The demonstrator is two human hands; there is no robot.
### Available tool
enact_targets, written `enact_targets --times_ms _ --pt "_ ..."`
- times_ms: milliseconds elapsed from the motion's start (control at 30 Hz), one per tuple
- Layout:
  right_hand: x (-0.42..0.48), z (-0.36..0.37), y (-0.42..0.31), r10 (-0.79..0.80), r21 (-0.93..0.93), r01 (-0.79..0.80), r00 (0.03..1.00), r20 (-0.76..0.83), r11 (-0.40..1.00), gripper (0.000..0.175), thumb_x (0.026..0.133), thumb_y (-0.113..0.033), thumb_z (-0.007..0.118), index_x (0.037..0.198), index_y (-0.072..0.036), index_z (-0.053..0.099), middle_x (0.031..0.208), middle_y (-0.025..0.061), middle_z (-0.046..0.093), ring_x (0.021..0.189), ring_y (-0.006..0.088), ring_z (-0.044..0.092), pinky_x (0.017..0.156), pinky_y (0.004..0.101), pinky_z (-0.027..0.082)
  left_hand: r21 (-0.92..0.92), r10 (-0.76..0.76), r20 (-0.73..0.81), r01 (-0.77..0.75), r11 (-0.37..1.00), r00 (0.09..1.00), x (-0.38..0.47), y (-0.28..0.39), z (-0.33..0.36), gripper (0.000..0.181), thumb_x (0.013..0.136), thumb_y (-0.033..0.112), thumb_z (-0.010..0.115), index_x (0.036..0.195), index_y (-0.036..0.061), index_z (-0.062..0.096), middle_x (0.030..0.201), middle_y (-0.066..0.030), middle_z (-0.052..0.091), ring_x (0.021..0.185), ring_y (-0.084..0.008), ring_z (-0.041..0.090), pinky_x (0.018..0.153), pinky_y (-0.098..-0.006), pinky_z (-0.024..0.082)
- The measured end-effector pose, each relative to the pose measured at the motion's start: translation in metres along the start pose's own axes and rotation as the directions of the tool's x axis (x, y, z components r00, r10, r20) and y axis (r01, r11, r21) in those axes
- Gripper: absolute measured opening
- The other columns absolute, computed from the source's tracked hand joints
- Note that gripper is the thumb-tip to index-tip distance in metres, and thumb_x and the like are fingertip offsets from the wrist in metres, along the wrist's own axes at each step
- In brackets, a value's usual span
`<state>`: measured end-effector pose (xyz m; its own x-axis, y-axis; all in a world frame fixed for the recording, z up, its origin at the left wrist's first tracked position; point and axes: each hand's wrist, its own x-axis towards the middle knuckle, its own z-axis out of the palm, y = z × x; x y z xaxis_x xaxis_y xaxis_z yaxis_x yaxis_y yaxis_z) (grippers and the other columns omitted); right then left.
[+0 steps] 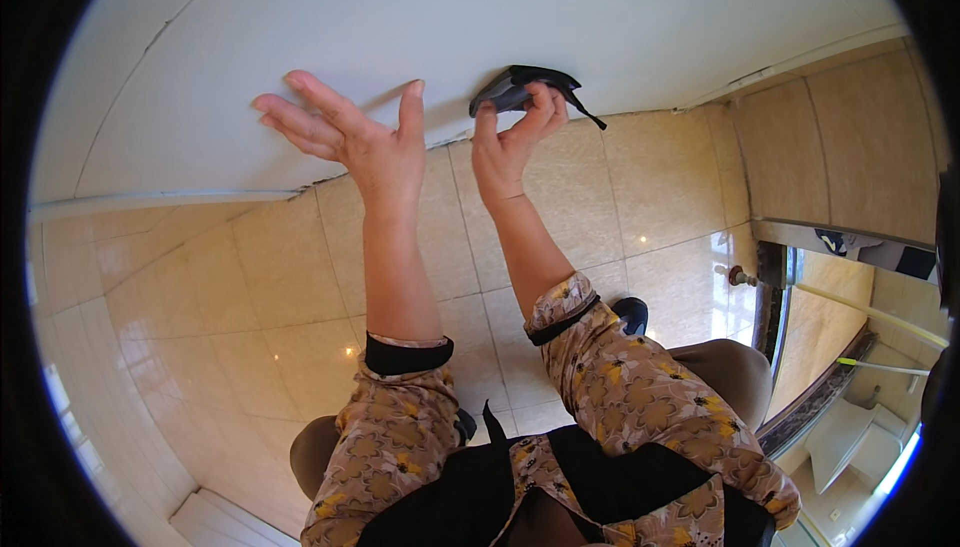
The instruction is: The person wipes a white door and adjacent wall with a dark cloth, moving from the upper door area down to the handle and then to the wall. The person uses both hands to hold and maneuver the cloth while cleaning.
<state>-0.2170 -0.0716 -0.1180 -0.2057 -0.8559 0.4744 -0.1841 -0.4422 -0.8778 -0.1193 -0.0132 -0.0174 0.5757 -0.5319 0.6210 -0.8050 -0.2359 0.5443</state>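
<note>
A broad white panel [600, 14] stands before me. Fingers apart, my left hand [360, 130] is held at the panel's lower part with nothing in it; whether it touches the surface I cannot tell. To its right, my right hand [517, 134] grips a dark grey and black item [510, 89] between thumb and fingers, against the panel. A thin black strip or strap sticks out from that item to the right. What exactly the item is does not show.
Glossy beige floor tiles [405, 262] lie below the panel, with my shoe [632, 314] on them. At the right are a doorway with a dark threshold [817, 389], a round door stop or knob [741, 276], a yellowish pole [870, 314] and a white toilet [847, 442].
</note>
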Motion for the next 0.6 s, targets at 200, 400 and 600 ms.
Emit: enact_targets --times_ms 200,400,600 --pt "0.097 -0.051 0.066 0.355 0.327 -0.234 0.853 -0.383 0.916 0.057 0.080 0.004 0.048 0.136 0.003 0.038 0.129 0.0180 0.040 0.114 0.0299 0.046 0.102 0.0397 0.040 0.000 -0.019 0.026 0.019 1.000 0.999 -0.002 -0.003 -0.003 0.127 0.078 0.029 0.086 0.161 0.0122 -0.009 0.160 -0.0230 -0.033 0.147 -0.0524 -0.025 0.115 -0.0681 0.001" --pt "0.164 -0.109 0.078 0.475 0.368 -0.322 0.737 -0.481 0.872 0.048 0.080 0.004 0.045 0.127 0.004 0.043 0.124 0.0147 0.046 0.106 0.0263 0.051 0.098 0.0364 0.043 0.009 -0.029 0.022 0.029 1.000 0.999 -0.003 -0.003 -0.004 0.129 0.077 0.029 0.087 0.161 0.0127 -0.009 0.160 -0.0231 -0.033 0.147 -0.0518 -0.026 0.115 -0.0680 0.001" --pt "0.095 -0.056 0.069 0.361 0.239 -0.285 0.847 -0.390 0.928 0.053 0.081 0.004 0.046 0.133 0.003 0.039 0.126 0.0169 0.044 0.112 0.0291 0.047 0.104 0.0402 0.040 0.051 -0.033 0.032 0.031 0.998 0.999 -0.004 -0.006 -0.003 0.135 0.076 0.034 0.088 0.160 0.0130 -0.014 0.159 -0.0296 -0.030 0.149 -0.0499 -0.021 0.117 -0.0643 -0.003"
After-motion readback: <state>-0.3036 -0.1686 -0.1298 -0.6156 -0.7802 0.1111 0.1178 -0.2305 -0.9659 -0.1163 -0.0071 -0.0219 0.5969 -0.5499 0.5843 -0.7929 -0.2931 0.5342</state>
